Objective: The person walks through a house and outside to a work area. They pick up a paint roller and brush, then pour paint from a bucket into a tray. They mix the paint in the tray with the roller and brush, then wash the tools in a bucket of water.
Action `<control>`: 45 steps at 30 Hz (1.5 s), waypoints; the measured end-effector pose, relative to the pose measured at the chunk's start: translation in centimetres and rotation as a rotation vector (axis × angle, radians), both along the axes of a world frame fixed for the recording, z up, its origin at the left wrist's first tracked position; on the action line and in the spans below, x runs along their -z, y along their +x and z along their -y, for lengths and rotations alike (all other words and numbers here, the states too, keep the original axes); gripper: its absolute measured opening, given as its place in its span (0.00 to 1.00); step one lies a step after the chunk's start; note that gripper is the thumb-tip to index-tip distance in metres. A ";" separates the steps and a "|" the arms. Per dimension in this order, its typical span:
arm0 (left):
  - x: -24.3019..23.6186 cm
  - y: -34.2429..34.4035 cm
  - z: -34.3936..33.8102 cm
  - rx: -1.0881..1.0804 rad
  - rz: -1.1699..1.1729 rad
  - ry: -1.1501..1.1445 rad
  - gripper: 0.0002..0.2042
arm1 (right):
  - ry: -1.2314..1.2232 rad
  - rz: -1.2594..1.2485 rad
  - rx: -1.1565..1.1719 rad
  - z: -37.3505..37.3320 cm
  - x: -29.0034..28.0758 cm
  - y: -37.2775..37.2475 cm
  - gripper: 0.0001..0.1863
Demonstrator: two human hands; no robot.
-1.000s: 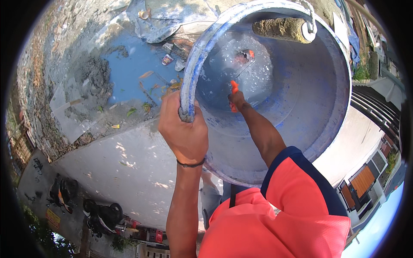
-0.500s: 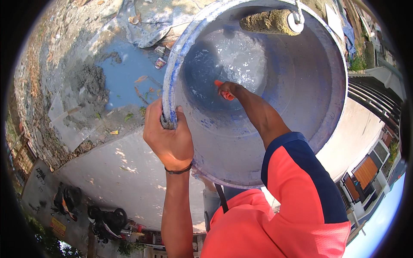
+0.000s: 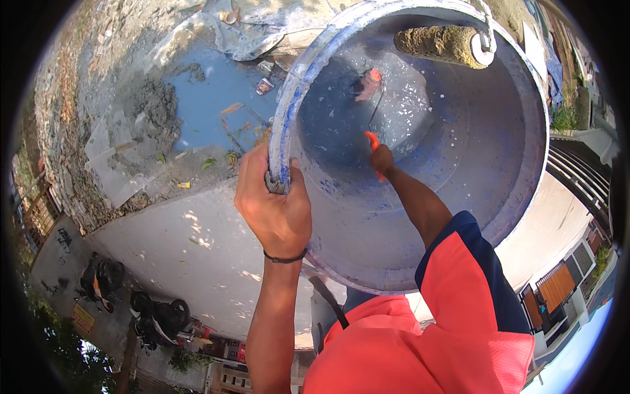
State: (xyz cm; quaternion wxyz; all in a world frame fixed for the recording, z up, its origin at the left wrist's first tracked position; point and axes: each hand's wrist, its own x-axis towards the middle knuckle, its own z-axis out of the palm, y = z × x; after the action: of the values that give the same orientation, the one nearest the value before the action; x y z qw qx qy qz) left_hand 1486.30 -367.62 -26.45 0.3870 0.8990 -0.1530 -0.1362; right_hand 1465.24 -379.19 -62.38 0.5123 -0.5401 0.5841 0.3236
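A large barrel (image 3: pixel 357 223), grey and smeared with blue, is tilted open toward me with grey-blue liquid (image 3: pixel 335 125) low inside. My left hand (image 3: pixel 274 207) is closed over its left rim, where a lump of grey muck sticks. Deep inside the barrel, my right hand (image 3: pixel 382 159) is wrapped round the orange handle (image 3: pixel 372 139) of a tool. A thin dark shaft runs from it toward the liquid; the tool's far end cannot be made out. A reddish patch (image 3: pixel 369 85) shows on the liquid, perhaps a reflection. A crusted paint roller (image 3: pixel 443 46) hangs inside the far rim.
Left of the barrel lie a pale blue puddle (image 3: pixel 213 98), a heap of wet grey mortar (image 3: pixel 157 108) and a plastic sheet (image 3: pixel 243 29). A pale wall (image 3: pixel 177 243) runs below them. Parked motorbikes (image 3: pixel 161 318) stand at lower left, a wooden gate (image 3: pixel 556 285) at right.
My right hand has drawn back toward me, and more of the tool's shaft and the reddish patch now show. The barrel appears shifted slightly right in view; my left hand keeps its grip.
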 end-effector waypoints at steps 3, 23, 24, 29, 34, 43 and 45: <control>-0.1 0.0 -0.1 0.015 -0.002 0.002 0.16 | 0.192 0.076 0.132 1.0 -0.9 0.6 0.05; 0.1 0.0 0.0 -0.032 -0.020 -0.009 0.14 | 0.030 -0.034 0.033 2.2 0.6 -2.5 0.08; 0.0 0.0 0.0 -0.014 -0.030 -0.013 0.14 | 0.120 -0.005 0.141 1.4 1.0 -1.4 0.06; 0.0 0.0 -0.2 -0.012 -0.010 0.000 0.15 | 0.513 -0.131 0.149 1.1 2.5 -1.2 0.03; 0.2 -0.1 -0.1 -0.009 0.006 -0.019 0.15 | 0.058 -0.156 0.003 4.4 2.9 -2.6 0.12; -0.1 -0.1 -0.2 -0.027 -0.045 -0.050 0.14 | 0.490 -0.152 0.168 5.6 0.0 0.4 0.08; 0.0 0.0 0.0 -0.027 -0.048 -0.055 0.14 | 0.284 -0.175 -0.011 5.3 -0.3 0.6 0.08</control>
State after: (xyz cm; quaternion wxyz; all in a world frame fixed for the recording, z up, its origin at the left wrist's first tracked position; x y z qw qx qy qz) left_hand 1486.28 -367.62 -26.44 0.4169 0.8865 -0.1354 -0.1481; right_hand 1465.87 -384.51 -62.04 0.5287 -0.4353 0.5718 0.4516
